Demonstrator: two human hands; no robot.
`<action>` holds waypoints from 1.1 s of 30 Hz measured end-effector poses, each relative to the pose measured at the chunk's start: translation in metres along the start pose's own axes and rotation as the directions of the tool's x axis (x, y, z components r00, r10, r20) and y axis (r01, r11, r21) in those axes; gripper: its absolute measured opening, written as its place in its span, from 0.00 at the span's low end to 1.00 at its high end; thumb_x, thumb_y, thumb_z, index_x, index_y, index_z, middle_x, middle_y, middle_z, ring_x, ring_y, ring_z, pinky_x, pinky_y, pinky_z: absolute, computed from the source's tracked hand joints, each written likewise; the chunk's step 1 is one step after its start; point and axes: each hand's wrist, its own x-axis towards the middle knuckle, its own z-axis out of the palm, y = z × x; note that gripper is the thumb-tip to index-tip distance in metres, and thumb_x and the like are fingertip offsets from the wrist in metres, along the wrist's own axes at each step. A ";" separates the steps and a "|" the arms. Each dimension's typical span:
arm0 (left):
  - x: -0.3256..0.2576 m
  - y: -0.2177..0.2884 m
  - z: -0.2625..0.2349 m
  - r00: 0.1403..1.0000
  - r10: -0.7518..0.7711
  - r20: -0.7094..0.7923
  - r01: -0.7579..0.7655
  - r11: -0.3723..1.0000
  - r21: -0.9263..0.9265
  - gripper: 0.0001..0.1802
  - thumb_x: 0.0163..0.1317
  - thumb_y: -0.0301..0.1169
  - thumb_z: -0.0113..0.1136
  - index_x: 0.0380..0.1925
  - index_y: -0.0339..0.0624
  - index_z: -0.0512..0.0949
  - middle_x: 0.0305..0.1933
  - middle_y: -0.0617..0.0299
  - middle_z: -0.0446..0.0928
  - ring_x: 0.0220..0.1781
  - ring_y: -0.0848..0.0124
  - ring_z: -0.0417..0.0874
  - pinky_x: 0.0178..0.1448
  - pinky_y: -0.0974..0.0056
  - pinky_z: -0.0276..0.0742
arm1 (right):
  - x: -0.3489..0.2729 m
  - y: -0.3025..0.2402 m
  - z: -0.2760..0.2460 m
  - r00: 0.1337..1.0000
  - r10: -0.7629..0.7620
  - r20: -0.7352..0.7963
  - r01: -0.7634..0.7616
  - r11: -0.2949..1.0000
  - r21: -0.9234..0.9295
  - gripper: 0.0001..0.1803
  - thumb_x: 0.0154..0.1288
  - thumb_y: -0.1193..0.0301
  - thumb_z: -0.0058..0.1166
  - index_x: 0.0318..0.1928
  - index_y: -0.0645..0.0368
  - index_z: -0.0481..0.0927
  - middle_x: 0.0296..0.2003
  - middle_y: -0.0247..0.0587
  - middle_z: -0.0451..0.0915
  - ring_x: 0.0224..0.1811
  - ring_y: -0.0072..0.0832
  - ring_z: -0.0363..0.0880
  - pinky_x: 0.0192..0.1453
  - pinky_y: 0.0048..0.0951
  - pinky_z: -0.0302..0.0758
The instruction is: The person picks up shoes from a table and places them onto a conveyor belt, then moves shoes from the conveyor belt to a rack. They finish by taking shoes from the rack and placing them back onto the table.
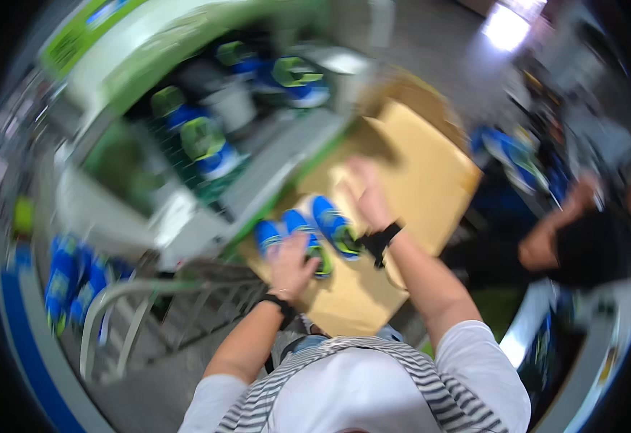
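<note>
Three blue shoes with lime-green trim lie side by side on a tan cardboard surface in front of me. My left hand [291,265] is closed over the left part of the group, covering the rear of the leftmost shoe [267,234] and part of the middle shoe [297,221]. Its thumb reaches toward the middle shoe's collar. The right shoe [330,216] sits beside them, near my right wrist. Above the cardboard [420,180], my right hand [368,193] is empty, its fingers apart and somewhat blurred. Black bands circle both wrists.
A white and green machine [257,169] at the far left holds several blue shoes [203,141] inside. More shoes [66,278] hang by a pale metal rail [124,289] on the left. At right, a co-worker's arm [557,227] is close to other blue shoes [510,155].
</note>
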 end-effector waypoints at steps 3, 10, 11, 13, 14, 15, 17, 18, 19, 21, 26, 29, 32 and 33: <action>-0.005 0.001 -0.002 0.996 0.075 -0.047 -0.071 0.995 0.072 0.38 0.57 0.48 0.61 0.66 0.44 0.67 0.66 0.48 0.70 0.65 0.49 0.69 0.68 0.41 0.57 | -0.176 0.051 -0.050 0.785 0.550 0.283 -0.442 0.819 -0.365 0.28 0.61 0.67 0.57 0.61 0.65 0.70 0.62 0.58 0.69 0.67 0.49 0.65 0.71 0.43 0.62; -0.004 -0.025 0.021 0.971 0.178 -0.159 -0.119 0.939 0.323 0.31 0.72 0.48 0.46 0.68 0.43 0.64 0.66 0.57 0.72 0.63 0.57 0.72 0.67 0.52 0.60 | -0.427 0.001 -0.117 0.494 0.839 0.229 -0.544 0.504 -0.671 0.37 0.60 0.55 0.58 0.67 0.59 0.67 0.69 0.54 0.63 0.68 0.50 0.65 0.66 0.46 0.69; -0.002 -0.027 0.021 0.975 0.172 -0.142 -0.117 0.936 0.331 0.31 0.72 0.49 0.45 0.69 0.44 0.63 0.66 0.56 0.72 0.63 0.57 0.72 0.67 0.52 0.59 | -0.443 -0.001 -0.120 0.379 0.906 0.186 -0.691 0.411 -0.594 0.35 0.61 0.55 0.57 0.65 0.60 0.69 0.64 0.56 0.68 0.65 0.51 0.68 0.64 0.46 0.70; -0.004 -0.022 0.020 0.982 0.140 -0.127 -0.086 0.929 0.359 0.31 0.73 0.52 0.42 0.69 0.47 0.63 0.65 0.57 0.72 0.62 0.57 0.72 0.67 0.51 0.59 | -0.481 -0.007 -0.125 0.247 0.965 0.085 -0.847 0.258 -0.465 0.33 0.61 0.56 0.56 0.63 0.61 0.71 0.56 0.58 0.76 0.60 0.51 0.74 0.62 0.46 0.72; -0.004 -0.022 0.025 0.979 0.164 -0.125 -0.110 0.929 0.354 0.31 0.73 0.52 0.42 0.69 0.47 0.63 0.65 0.57 0.72 0.62 0.57 0.72 0.67 0.51 0.59 | -0.505 -0.009 -0.123 0.233 0.972 0.009 -0.881 0.215 -0.422 0.32 0.61 0.57 0.55 0.62 0.61 0.72 0.53 0.58 0.79 0.57 0.51 0.76 0.61 0.46 0.72; -0.002 -0.026 0.029 0.971 0.186 -0.152 -0.120 0.924 0.363 0.31 0.72 0.52 0.42 0.69 0.48 0.64 0.64 0.59 0.73 0.61 0.57 0.73 0.65 0.51 0.60 | -0.525 -0.013 -0.117 0.208 0.977 -0.037 -0.896 0.175 -0.408 0.30 0.61 0.57 0.55 0.61 0.61 0.73 0.52 0.58 0.79 0.57 0.51 0.76 0.61 0.46 0.73; 0.000 -0.035 0.033 0.955 0.213 -0.204 -0.116 0.908 0.402 0.31 0.73 0.54 0.42 0.68 0.49 0.65 0.63 0.60 0.74 0.59 0.59 0.75 0.62 0.50 0.63 | -0.544 -0.021 -0.112 0.119 0.993 -0.028 -0.892 0.094 -0.442 0.29 0.61 0.58 0.56 0.59 0.59 0.75 0.51 0.56 0.80 0.56 0.50 0.77 0.59 0.46 0.73; -0.001 -0.038 0.032 0.954 0.212 -0.213 -0.113 0.909 0.401 0.31 0.73 0.54 0.42 0.68 0.49 0.65 0.63 0.60 0.74 0.59 0.59 0.75 0.62 0.50 0.63 | -0.560 -0.018 -0.108 0.137 0.990 -0.023 -0.876 0.110 -0.470 0.27 0.60 0.59 0.56 0.57 0.60 0.77 0.50 0.55 0.81 0.55 0.50 0.78 0.58 0.46 0.74; 0.000 -0.040 0.031 0.955 0.209 -0.212 -0.115 0.916 0.385 0.31 0.73 0.54 0.42 0.68 0.48 0.65 0.63 0.60 0.75 0.59 0.59 0.75 0.62 0.51 0.63 | -0.567 -0.021 -0.110 0.077 0.996 0.032 -0.870 0.083 -0.487 0.26 0.59 0.59 0.56 0.55 0.60 0.78 0.50 0.54 0.81 0.55 0.49 0.78 0.57 0.46 0.74; 0.003 -0.048 0.036 0.943 0.232 -0.238 -0.136 0.922 0.361 0.31 0.73 0.53 0.42 0.67 0.47 0.66 0.62 0.59 0.75 0.59 0.58 0.75 0.62 0.51 0.62 | -0.587 -0.018 -0.109 0.022 0.996 0.083 -0.860 0.061 -0.506 0.25 0.59 0.59 0.56 0.53 0.61 0.80 0.50 0.54 0.81 0.55 0.49 0.78 0.57 0.46 0.74; 0.000 -0.035 0.031 0.957 0.203 -0.205 -0.123 0.931 0.345 0.32 0.73 0.54 0.40 0.68 0.48 0.64 0.63 0.53 0.74 0.60 0.56 0.74 0.65 0.50 0.60 | -0.608 0.001 -0.114 -0.067 0.998 -0.019 -0.885 -0.068 -0.461 0.25 0.59 0.59 0.55 0.53 0.61 0.80 0.53 0.54 0.80 0.57 0.48 0.77 0.60 0.45 0.73; 0.001 -0.037 0.038 0.952 0.216 -0.216 -0.135 0.932 0.336 0.32 0.73 0.54 0.40 0.68 0.47 0.64 0.62 0.53 0.75 0.60 0.56 0.74 0.65 0.51 0.60 | -0.600 0.021 -0.118 0.044 0.997 -0.062 -0.903 0.013 -0.429 0.27 0.60 0.59 0.55 0.56 0.60 0.78 0.55 0.53 0.79 0.59 0.47 0.76 0.62 0.45 0.72; 0.002 -0.037 0.039 0.938 0.248 -0.243 -0.157 0.928 0.339 0.32 0.73 0.53 0.40 0.68 0.46 0.64 0.62 0.53 0.75 0.60 0.56 0.73 0.65 0.51 0.60 | -0.550 -0.005 -0.128 0.100 0.993 -0.069 -0.937 0.070 -0.341 0.28 0.61 0.59 0.55 0.59 0.60 0.76 0.56 0.53 0.78 0.61 0.45 0.75 0.63 0.43 0.71; 0.002 -0.032 0.038 0.944 0.239 -0.229 -0.155 0.929 0.335 0.32 0.73 0.53 0.40 0.68 0.45 0.64 0.62 0.53 0.75 0.60 0.56 0.74 0.66 0.52 0.60 | -0.537 -0.013 -0.129 0.100 0.992 -0.077 -0.938 0.068 -0.340 0.28 0.61 0.59 0.55 0.59 0.60 0.76 0.56 0.53 0.78 0.61 0.45 0.75 0.63 0.43 0.71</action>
